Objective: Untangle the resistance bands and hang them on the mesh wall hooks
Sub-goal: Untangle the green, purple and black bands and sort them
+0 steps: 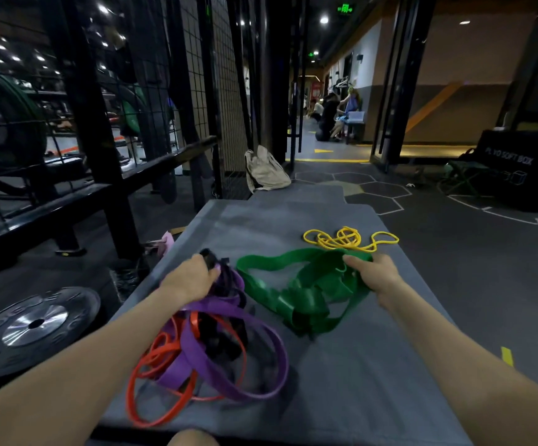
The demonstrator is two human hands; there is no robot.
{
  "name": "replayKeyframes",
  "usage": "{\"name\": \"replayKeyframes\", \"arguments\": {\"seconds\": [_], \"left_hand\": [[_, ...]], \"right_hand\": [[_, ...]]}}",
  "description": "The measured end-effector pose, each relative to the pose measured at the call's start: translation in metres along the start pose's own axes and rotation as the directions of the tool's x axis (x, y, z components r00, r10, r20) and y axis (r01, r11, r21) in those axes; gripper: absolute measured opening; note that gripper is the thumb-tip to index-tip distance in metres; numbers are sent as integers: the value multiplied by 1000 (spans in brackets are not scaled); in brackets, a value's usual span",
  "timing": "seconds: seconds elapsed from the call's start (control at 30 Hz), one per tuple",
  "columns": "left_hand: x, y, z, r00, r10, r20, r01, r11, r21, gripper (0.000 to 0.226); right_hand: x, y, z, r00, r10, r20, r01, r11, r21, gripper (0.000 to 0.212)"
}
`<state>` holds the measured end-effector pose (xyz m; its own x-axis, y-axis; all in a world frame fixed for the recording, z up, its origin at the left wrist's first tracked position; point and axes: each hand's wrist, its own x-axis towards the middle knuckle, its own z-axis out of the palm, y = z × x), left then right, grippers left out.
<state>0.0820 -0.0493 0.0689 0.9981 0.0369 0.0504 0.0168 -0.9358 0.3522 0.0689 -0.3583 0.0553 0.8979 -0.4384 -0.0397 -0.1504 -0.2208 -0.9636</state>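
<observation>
The green band (306, 291) is gripped by the right hand (374, 275), just beside the purple-orange tangle (209, 342), whose black band (211, 260) is clenched in the left hand (190, 278) fingers; both lie on the grey mat (357, 381).

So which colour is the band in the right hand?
Green. The right hand grips the green band; the head view shows it.

On a grey mat (341, 365), the left hand (190, 278) grips a black band (211, 262) atop a purple band (229, 342) and orange band (152, 381) tangle. The right hand (377, 275) grips the wide green band (296, 300). A yellow band (345, 239) lies just beyond. A mesh wall (197, 75) stands left.
</observation>
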Motion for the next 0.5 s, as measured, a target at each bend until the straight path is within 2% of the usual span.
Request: {"name": "replayKeyframes", "arguments": {"seconds": [0.07,0.13,0.2,0.27,0.33,0.4,0.47,0.5], "left_hand": [[-4,3,4,999,-36,35,33,996,87,48],[-6,11,9,998,-46,43,42,996,81,63],[-3,21,14,1000,4,28,-7,996,88,84],[1,35,21,993,118,-3,-115,975,192,93],[9,54,31,969,245,-18,-235,946,222,76],[16,72,48,950,313,21,-313,946,80,53],[21,88,67,944,314,97,-309,949,-63,39],[23,94,77,940,307,147,-299,951,-75,40]], "right_hand": [[1,5,2,1000,0,14,0,999,-42,34],[4,11,1,1000,-6,7,6,995,-104,41],[9,18,-1,1000,-4,-12,2,985,-175,46],[15,27,-2,1000,12,11,-9,975,-223,44],[21,34,-5,999,28,38,-17,965,-261,39],[29,40,-8,998,28,63,-7,947,-322,36],[38,46,-9,996,30,86,3,930,-366,41],[43,49,-9,993,28,111,17,926,-378,47]]}}
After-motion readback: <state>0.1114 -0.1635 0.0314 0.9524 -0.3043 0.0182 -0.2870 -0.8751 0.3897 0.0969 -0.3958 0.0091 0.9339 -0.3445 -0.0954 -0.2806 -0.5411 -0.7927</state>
